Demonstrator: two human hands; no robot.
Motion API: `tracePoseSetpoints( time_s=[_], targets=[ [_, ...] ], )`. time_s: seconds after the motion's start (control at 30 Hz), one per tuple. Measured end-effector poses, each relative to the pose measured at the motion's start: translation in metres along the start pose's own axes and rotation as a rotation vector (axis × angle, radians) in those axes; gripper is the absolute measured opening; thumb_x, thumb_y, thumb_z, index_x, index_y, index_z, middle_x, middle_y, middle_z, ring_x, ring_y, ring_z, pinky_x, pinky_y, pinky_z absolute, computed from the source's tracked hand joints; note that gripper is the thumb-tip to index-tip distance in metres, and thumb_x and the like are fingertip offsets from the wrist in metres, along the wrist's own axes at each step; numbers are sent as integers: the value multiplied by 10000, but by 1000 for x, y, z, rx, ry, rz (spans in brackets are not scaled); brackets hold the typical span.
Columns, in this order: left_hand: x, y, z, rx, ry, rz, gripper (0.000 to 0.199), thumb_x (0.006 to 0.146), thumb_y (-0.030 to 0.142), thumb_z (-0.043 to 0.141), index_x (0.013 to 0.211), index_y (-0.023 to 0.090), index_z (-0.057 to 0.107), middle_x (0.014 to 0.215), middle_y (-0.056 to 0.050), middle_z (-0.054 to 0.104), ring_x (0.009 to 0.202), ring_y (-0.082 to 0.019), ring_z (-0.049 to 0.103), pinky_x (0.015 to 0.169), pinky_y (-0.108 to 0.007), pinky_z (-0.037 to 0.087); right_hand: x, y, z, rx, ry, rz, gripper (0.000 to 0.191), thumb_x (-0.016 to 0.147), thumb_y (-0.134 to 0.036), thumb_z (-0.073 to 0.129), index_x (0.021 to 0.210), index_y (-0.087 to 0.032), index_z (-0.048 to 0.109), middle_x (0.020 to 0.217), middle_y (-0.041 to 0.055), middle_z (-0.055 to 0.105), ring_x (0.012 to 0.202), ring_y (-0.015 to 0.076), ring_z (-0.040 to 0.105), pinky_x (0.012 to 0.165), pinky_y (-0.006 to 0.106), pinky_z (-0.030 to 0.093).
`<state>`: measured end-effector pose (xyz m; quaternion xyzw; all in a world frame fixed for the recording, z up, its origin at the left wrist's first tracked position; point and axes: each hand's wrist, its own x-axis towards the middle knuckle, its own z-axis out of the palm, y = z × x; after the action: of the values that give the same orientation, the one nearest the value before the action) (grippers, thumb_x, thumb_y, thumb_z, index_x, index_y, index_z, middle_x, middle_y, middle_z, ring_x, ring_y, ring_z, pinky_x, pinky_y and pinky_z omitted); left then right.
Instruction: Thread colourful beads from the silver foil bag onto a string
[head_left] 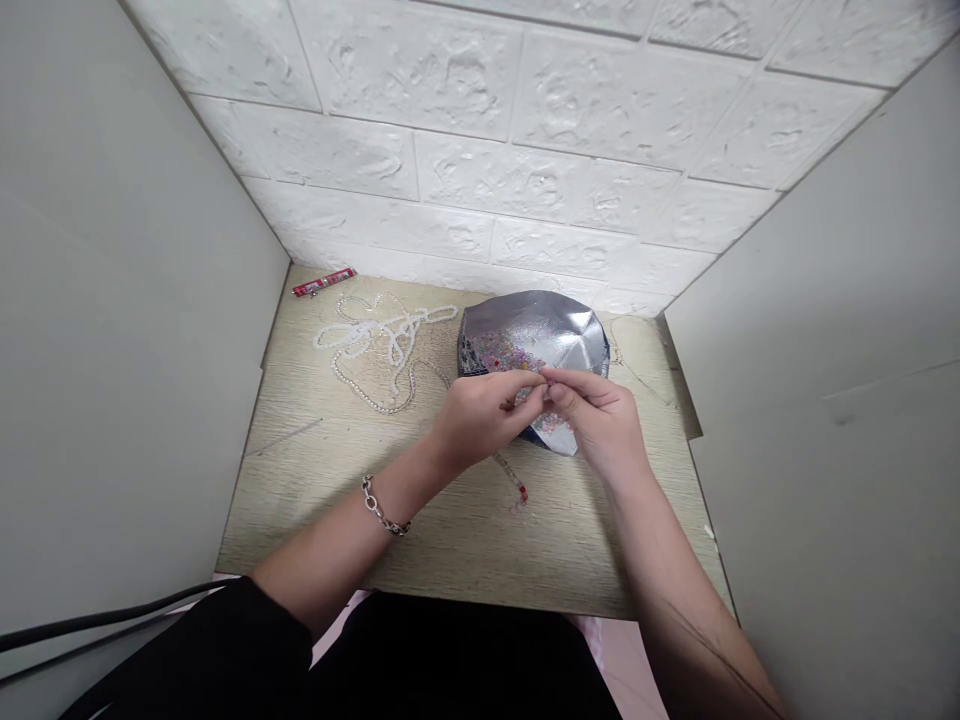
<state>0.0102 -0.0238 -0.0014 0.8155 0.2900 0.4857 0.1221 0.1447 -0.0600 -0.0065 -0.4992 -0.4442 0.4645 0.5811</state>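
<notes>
Now the left hand [484, 415] and the right hand [606, 415] meet tip to tip, each grip narrow, seeming to pinch one tiny pink bit [553, 383] between them. Just under the grip is a silver bowl [555, 318] with loose beads [506, 350]. It looks like careful finger work, which calls for a soft, steady pinch. I can't tell which way the pink bit points. Nearer the body than the left grip, a bead string [511, 474] slants down and right, red end last.

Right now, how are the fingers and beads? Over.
Left fingers, right fingers close together over silver-lined dark container. Small translucent pastel beads inside. White beaded strands off left, not blocking.
</notes>
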Motion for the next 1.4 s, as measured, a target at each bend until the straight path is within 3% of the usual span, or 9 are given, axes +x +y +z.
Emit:
tracePoseSetpoints(
  time_s=[0.17,0.43,0.63,0.9,1.13,1.27,1.4],
  targets=[
    [0,0,-1,-55,-30,-43,132,746,180,510,742,127,631,539,11,613,422,-29,461,425,-142,339,-1,-3,1,-12,6,-8,158,639,-279,641,791,-241,660,720,-12,660,618,115,604,638,293,515],
    [4,2,-4,-311,-150,-297,225,776,255,483,686,114,633,534,-9,591,477,-57,472,462,-160,364,-3,-5,0,-198,41,-80,179,661,-281,618,830,-238,659,652,-14,643,572,115,584,559,266,478],
    [8,1,-7,-417,-238,-443,279,757,320,499,628,105,621,483,12,509,471,-58,414,450,-175,318,-3,-2,0,-319,59,-238,150,681,-267,602,815,-228,657,734,-6,645,629,107,581,576,249,478],
    [12,-5,-8,-703,-376,-602,250,731,325,528,683,112,648,528,11,522,503,-58,418,483,-187,324,-3,-1,-4,-476,22,-420,155,719,-225,569,849,-249,649,767,-12,639,692,106,580,658,266,484],
    [12,-6,-7,-888,-430,-774,235,710,352,555,681,127,614,372,80,313,360,-21,236,372,-182,170,-4,-6,-5,-613,5,-556,168,751,-188,525,869,-223,640,852,8,642,781,115,593,708,273,493],
    [11,-9,-5,-996,-476,-800,246,688,376,578,651,133,590,374,78,301,354,-19,226,362,-190,123,-8,-9,-4,-714,33,-642,155,742,-177,539,856,-208,639,844,16,655,768,118,605,699,268,501],
    [11,-10,-7,-1047,-495,-805,241,686,377,580,638,140,579,359,80,282,345,-22,216,360,-196,112,-13,-15,-1,-903,93,-879,152,733,-131,540,842,-196,623,788,4,663,706,103,609,639,222,494]
  ],
)
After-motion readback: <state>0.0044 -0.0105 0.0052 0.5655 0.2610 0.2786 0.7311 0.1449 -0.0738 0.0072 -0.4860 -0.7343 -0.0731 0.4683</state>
